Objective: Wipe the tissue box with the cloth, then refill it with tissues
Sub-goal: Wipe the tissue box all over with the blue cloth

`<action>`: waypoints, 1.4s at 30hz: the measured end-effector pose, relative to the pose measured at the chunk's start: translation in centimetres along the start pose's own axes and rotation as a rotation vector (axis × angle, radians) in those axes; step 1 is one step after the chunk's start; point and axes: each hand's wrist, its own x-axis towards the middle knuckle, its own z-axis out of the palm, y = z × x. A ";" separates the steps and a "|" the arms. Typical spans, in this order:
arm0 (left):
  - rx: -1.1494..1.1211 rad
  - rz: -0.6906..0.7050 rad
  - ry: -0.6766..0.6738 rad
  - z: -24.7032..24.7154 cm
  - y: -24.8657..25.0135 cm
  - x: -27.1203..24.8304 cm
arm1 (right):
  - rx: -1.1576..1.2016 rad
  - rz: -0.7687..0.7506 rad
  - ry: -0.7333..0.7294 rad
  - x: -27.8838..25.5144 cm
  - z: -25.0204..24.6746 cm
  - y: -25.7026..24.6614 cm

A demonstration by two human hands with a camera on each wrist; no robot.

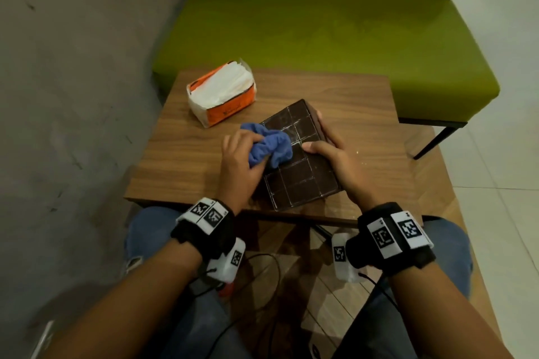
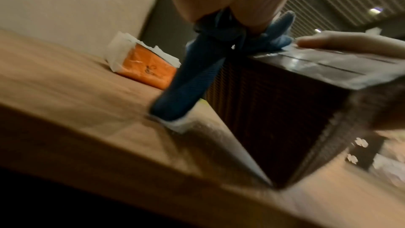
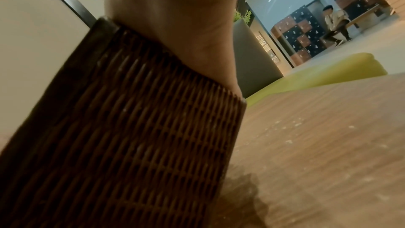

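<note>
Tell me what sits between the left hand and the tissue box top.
The blue cloth, bunched in the left hand, lies on the tissue box; the head view shows it.

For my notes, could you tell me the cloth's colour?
Blue; the cloth, held in the left hand, shows best in the head view.

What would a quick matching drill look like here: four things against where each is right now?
Things:
1. blue cloth
2. tissue box
3. tissue pack
4. bench

Places:
a. behind the table
b. far left of the table
c. steadied by the right hand
d. bunched in the left hand

Pairs: 1-d, 2-c, 3-b, 4-a
</note>
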 end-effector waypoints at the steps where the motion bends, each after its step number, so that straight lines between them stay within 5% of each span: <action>1: 0.003 -0.057 0.041 0.2 -0.1 0.6 | -0.001 0.008 0.007 0.0 0.2 0.0; 3: 0.016 -0.075 0.028 1.1 0.7 -0.3 | 0.017 0.031 0.041 -0.1 0.3 0.1; 7: 0.028 0.208 -0.160 1.9 2.3 -5.2 | 0.070 0.050 0.080 0.1 -0.3 0.1; 9: 0.047 0.151 -0.167 1.5 1.3 -4.0 | 0.030 0.048 0.063 0.0 -0.4 0.0; 13: 0.040 -0.303 0.108 0.7 0.0 1.1 | -0.046 0.026 0.028 -0.6 0.3 -0.5; 17: 0.027 -0.194 0.361 -0.7 0.1 2.7 | 0.023 0.022 0.082 -0.5 0.1 -0.2; 19: 0.069 -0.130 0.270 -0.7 0.8 1.5 | 0.051 0.020 0.100 -0.3 0.1 0.0; 22: 0.063 -0.009 -0.108 0.3 2.1 -2.2 | 0.065 0.036 0.123 0.1 0.1 0.1; 24: -0.048 0.063 -0.210 0.9 2.3 -4.4 | 0.086 0.045 0.147 0.2 -0.3 0.2; 29: 0.013 0.199 -0.213 1.4 1.9 -3.0 | 0.023 0.018 0.114 0.2 -0.8 -0.1; 33: -0.003 -0.166 -0.005 2.0 1.8 1.0 | 0.012 0.039 0.076 0.0 -0.5 -0.3; 39: -0.053 0.321 -0.309 1.5 4.3 -2.4 | 0.081 0.005 0.094 -0.3 -1.3 0.4; 42: -0.005 0.023 -0.157 1.2 2.9 0.7 | 0.055 0.028 0.095 -0.7 -1.2 0.8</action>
